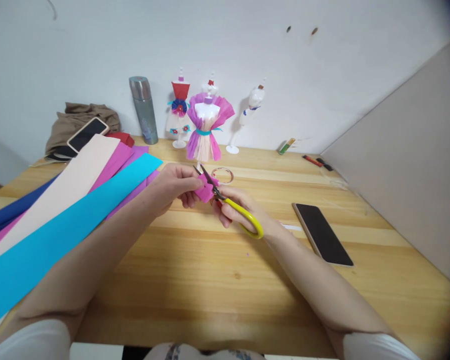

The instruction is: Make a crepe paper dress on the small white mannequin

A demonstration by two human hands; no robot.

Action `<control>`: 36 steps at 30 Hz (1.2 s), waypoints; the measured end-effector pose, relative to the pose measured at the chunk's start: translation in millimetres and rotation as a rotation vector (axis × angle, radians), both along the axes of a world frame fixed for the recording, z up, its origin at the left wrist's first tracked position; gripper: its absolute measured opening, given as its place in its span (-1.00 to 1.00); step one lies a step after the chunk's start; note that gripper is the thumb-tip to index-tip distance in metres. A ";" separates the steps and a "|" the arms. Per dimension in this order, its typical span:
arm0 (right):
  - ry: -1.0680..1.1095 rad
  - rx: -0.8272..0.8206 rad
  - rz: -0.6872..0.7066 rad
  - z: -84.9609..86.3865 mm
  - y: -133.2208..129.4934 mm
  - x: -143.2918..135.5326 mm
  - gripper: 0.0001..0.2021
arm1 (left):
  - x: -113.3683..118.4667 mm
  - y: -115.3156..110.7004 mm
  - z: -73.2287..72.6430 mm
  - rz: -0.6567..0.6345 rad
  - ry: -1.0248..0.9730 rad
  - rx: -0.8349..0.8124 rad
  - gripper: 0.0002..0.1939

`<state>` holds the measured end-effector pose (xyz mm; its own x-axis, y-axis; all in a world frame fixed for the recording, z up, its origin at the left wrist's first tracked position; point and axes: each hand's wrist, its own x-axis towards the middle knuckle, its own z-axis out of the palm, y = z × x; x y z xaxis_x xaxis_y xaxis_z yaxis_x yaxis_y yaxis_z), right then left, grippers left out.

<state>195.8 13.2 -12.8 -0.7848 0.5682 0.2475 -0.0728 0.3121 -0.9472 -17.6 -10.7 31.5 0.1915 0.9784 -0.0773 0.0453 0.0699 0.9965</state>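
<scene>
My left hand (180, 185) pinches a small piece of pink crepe paper (205, 191) over the middle of the table. In my right hand (234, 202) is a pair of scissors (243, 214) with yellow handles and dark blades. The blades are parted and point away from me, lying across the pink paper. Whether they are cutting into it I cannot tell. Just behind my hands stands a small white dress form (207, 127) in a purple, pink and cream paper dress with a teal waistband.
Long crepe paper strips (75, 210) cover the table's left side. A phone (322, 234) lies at right, another phone (88, 134) at back left near brown cloth (80, 120). Along the wall are a flask (144, 111), more dress forms (180, 107), a tape ring (225, 175) and a green tube (286, 146).
</scene>
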 end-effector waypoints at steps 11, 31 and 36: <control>0.020 -0.046 0.001 -1.7 0.0 -0.1 -0.55 | 0.6 -1.4 3.4 -0.001 0.022 0.011 -0.82; -0.012 -0.073 -0.003 0.1 0.5 2.2 -0.53 | -2.9 -2.8 5.2 -0.020 0.069 0.033 -0.82; -0.015 -0.080 -0.011 -0.2 0.7 2.6 -0.52 | -4.3 -2.2 6.0 -0.027 0.077 0.039 -0.82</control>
<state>198.4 13.9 -13.1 -0.7814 0.5946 0.1892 -0.0552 0.2362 -0.9701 -21.8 -12.9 37.5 0.2130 0.9755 -0.0543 0.1234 0.0283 0.9920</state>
